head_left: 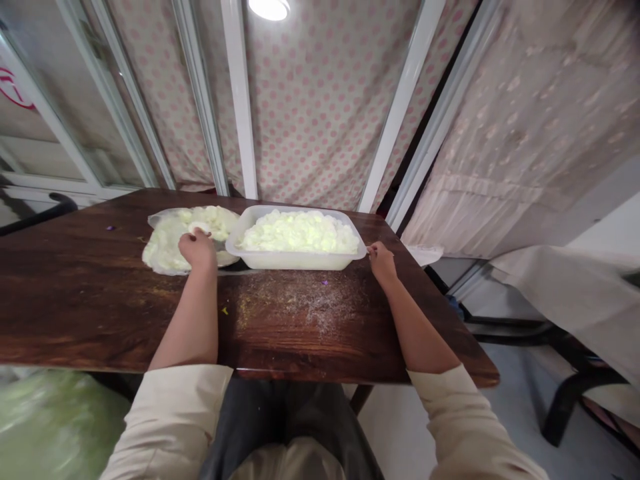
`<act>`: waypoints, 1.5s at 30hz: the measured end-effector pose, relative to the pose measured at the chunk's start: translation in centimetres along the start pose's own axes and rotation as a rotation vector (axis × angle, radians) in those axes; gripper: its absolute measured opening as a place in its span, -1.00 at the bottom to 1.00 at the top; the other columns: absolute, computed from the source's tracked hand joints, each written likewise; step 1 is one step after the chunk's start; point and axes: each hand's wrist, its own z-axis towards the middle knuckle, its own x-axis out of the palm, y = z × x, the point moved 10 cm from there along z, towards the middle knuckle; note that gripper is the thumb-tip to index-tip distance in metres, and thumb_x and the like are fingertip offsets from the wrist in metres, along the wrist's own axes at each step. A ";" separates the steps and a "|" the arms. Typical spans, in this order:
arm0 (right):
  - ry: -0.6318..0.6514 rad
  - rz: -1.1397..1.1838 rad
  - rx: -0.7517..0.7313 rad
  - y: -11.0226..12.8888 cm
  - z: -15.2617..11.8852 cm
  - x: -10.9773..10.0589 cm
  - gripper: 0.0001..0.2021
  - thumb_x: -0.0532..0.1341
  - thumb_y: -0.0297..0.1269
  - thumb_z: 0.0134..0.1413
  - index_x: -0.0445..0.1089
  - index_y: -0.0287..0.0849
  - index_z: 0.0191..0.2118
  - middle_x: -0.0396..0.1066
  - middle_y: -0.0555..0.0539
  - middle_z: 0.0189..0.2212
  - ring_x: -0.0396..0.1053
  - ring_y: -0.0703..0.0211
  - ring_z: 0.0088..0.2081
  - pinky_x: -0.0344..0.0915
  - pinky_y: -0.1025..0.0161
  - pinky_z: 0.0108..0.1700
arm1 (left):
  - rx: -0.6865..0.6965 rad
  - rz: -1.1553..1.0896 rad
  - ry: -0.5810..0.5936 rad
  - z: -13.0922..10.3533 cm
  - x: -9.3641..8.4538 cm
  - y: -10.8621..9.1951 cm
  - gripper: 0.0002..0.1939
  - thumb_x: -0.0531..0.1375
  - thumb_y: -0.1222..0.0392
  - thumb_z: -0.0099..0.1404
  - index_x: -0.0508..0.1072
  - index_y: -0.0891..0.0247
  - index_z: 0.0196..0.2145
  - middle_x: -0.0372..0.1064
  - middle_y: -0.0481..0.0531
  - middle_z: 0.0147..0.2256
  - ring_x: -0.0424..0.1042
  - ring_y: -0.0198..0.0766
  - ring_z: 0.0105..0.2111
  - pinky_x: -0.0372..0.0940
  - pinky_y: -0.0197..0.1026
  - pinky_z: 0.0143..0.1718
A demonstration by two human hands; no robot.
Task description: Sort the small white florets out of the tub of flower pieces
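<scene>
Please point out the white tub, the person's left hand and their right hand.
White tub point(297, 262): head view, on its front wall.
Left hand point(197, 249): head view, on the back of the hand.
Right hand point(383, 261): head view, on the back of the hand.

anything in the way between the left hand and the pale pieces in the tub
Yes, the raised left rim of the tub stands between the left hand and the pale pieces inside. The right hand is at the tub's opposite end, out of that path.

Glossy wood table point(100, 293); smooth plastic tub point(300, 261).
</scene>
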 end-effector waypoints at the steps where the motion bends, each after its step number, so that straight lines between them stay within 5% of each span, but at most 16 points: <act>1: -0.024 0.005 0.027 -0.1 0.0 -0.4 -0.73 -0.05 -0.28 0.13 0.34 -0.26 -0.21 0.45 -0.22 -0.34 0.36 0.06 -0.30 0.20 0.21 -0.25 | -0.033 -0.060 -0.019 0.1 0.2 0.3 -0.72 -0.29 0.22 0.30 0.14 0.33 -0.32 0.29 0.34 -0.20 0.36 -0.11 -0.16 0.27 -0.08 -0.23; 4: -0.081 0.023 0.031 0.3 0.0 -1.4 -0.75 -0.06 -0.27 0.13 0.32 -0.24 -0.25 0.43 -0.20 -0.33 0.33 0.06 -0.28 0.18 0.21 -0.21 | -0.167 -0.321 -0.011 -0.4 1.8 1.1 -0.84 -0.09 0.20 0.26 0.18 0.30 -0.40 0.32 0.12 -0.37 0.38 -0.29 -0.37 0.27 -0.28 -0.39; 8: -0.216 0.068 0.045 0.6 -0.3 -3.4 -0.76 -0.06 -0.28 0.10 0.31 -0.23 -0.29 0.41 -0.18 -0.30 0.31 0.10 -0.26 0.17 0.22 -0.15 | -0.169 -0.431 0.138 -1.5 4.6 0.3 -0.82 0.07 0.16 0.15 0.19 0.27 -0.54 0.23 -0.04 -0.56 0.30 -0.35 -0.52 0.26 -0.31 -0.47; 14: -0.447 0.182 0.113 0.4 -1.5 -6.6 -0.73 -0.07 -0.22 0.11 0.29 -0.23 -0.26 0.40 -0.15 -0.30 0.33 0.13 -0.26 0.20 0.24 -0.15 | -0.120 -0.432 0.212 -2.8 5.1 -1.1 -0.82 0.14 0.15 0.05 0.24 0.30 -0.56 0.21 -0.09 -0.63 0.24 -0.39 -0.62 0.21 -0.33 -0.56; 24: -0.594 0.171 -0.118 5.2 -3.8 -9.2 -0.67 -0.10 -0.15 0.18 0.30 -0.25 -0.25 0.37 -0.19 -0.27 0.31 0.11 -0.18 0.20 0.18 -0.09 | -0.184 -0.348 1.002 -9.7 10.7 -3.7 -0.80 0.14 0.13 0.09 0.33 0.36 -0.44 0.42 0.12 -0.57 0.27 -0.33 -0.75 0.22 -0.26 -0.70; 28: -0.488 0.122 -0.313 9.4 -5.3 -7.8 -0.67 -0.09 -0.17 0.20 0.37 -0.18 -0.26 0.41 -0.18 -0.27 0.31 0.08 -0.16 0.19 0.12 -0.07 | -0.153 -0.338 0.946 -8.7 10.5 -3.3 -0.77 0.11 0.09 0.14 0.34 0.35 -0.40 0.44 0.12 -0.55 0.20 -0.38 -0.78 0.13 -0.30 -0.74; 32: -0.161 0.090 -0.697 15.3 -7.6 -4.3 -0.70 -0.05 -0.29 0.20 0.44 -0.09 -0.24 0.46 -0.08 -0.30 0.33 0.13 -0.15 0.16 0.14 -0.06 | -0.099 -0.374 0.513 -5.3 8.1 -2.6 -0.78 0.00 0.09 0.23 0.28 0.31 -0.35 0.41 0.02 -0.53 0.19 -0.43 -0.73 0.10 -0.37 -0.69; 35: 0.033 0.077 -0.823 17.2 -8.8 -2.4 -0.67 -0.08 -0.31 0.21 0.40 -0.07 -0.10 0.45 -0.04 -0.17 0.29 0.17 -0.05 0.13 0.17 -0.02 | 0.111 -0.377 0.338 -4.8 7.1 -3.9 -0.74 -0.06 0.08 0.27 0.29 0.30 -0.27 0.42 0.09 -0.29 0.37 -0.35 -0.42 0.24 -0.35 -0.47; 39: 0.034 0.042 -0.771 16.8 -8.5 -2.2 -0.62 -0.06 -0.23 0.20 0.23 -0.11 0.09 0.30 -0.09 0.03 0.15 0.11 0.08 0.04 0.13 0.06 | 0.468 -0.130 0.479 -7.2 8.9 -6.5 -0.62 -0.10 -0.02 0.29 0.32 0.30 -0.20 0.36 0.12 -0.18 0.32 -0.22 -0.18 0.22 -0.21 -0.15; 45: -0.083 -0.010 -0.651 15.4 -7.9 -2.7 -0.65 -0.04 -0.25 0.16 0.27 -0.03 0.03 0.22 -0.11 0.01 0.10 0.02 0.05 -0.01 0.05 0.03 | 0.694 0.143 0.586 -9.5 9.9 -8.1 -0.59 -0.19 -0.01 0.33 0.31 0.30 -0.34 0.37 0.14 -0.33 0.33 -0.14 -0.27 0.19 -0.15 -0.18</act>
